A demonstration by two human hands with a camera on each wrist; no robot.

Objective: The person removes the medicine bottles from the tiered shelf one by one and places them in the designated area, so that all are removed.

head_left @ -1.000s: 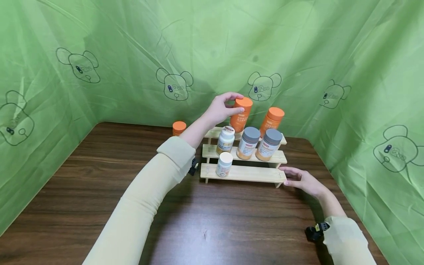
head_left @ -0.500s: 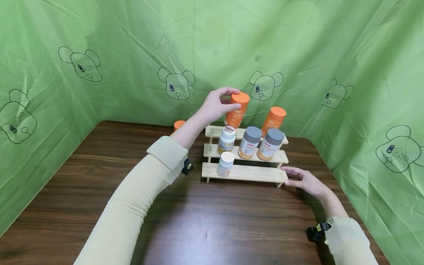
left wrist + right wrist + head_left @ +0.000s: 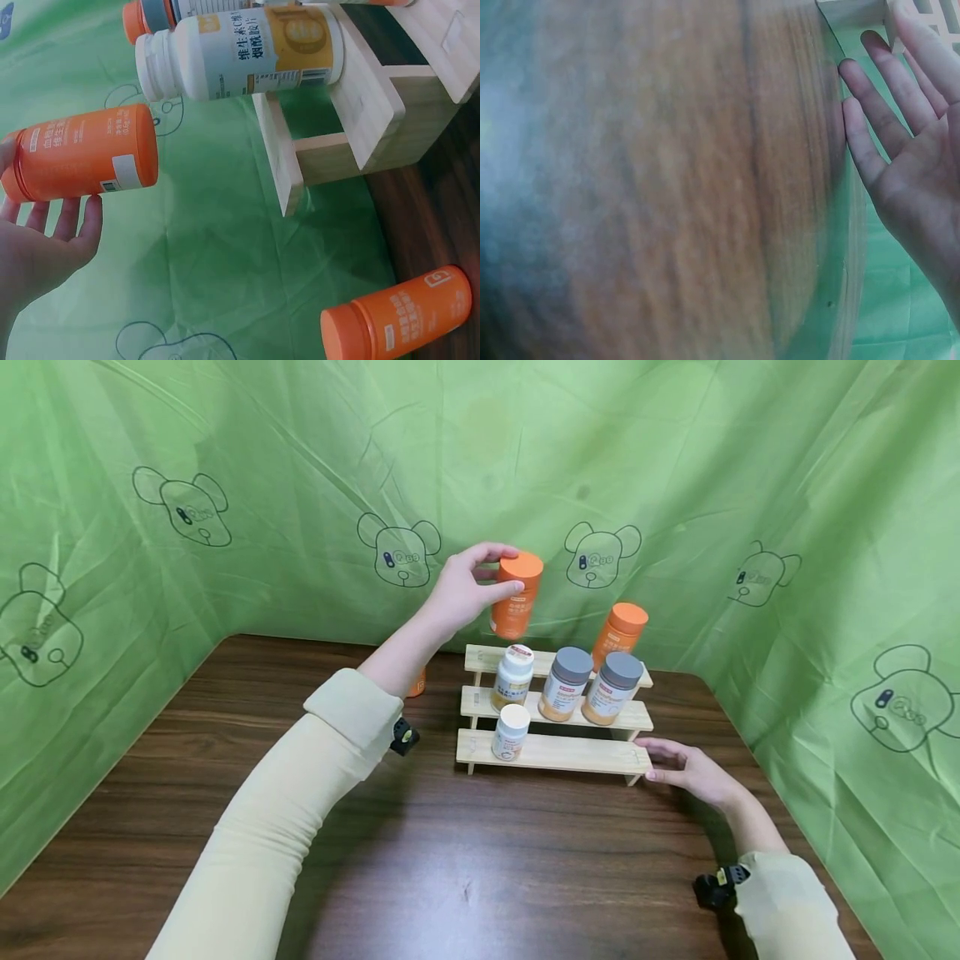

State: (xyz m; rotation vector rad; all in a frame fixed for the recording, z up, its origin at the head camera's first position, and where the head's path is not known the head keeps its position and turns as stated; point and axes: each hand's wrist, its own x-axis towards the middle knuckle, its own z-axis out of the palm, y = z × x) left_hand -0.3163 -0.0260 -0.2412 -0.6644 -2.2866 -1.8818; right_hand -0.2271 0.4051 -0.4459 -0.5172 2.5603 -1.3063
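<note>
In the head view my left hand (image 3: 459, 592) grips an orange bottle (image 3: 513, 610) around its cap, thumb in front. The bottle hangs upright over the left part of the top step of a three-step wooden rack (image 3: 573, 752). The left wrist view shows the held orange bottle's label and rounded base. My right hand (image 3: 693, 774) is at the right end of the lowest step, thumb and fingertips right at its edge. Seen in the right wrist view, the right hand's fingers (image 3: 877, 112) are extended and spread, with nothing between them.
Another orange bottle (image 3: 619, 635) stands on the top step. The middle step bears a white bottle (image 3: 512, 683) and two grey-capped jars (image 3: 564, 692); a small white bottle (image 3: 510, 737) stands lowest. Left of the rack, an orange bottle (image 3: 409, 315) stands on the table. Green cloth (image 3: 300, 527) surrounds the table.
My left hand has lifted the orange bottle off the top step and moved it left and up. The right hand stays at the rack's end.
</note>
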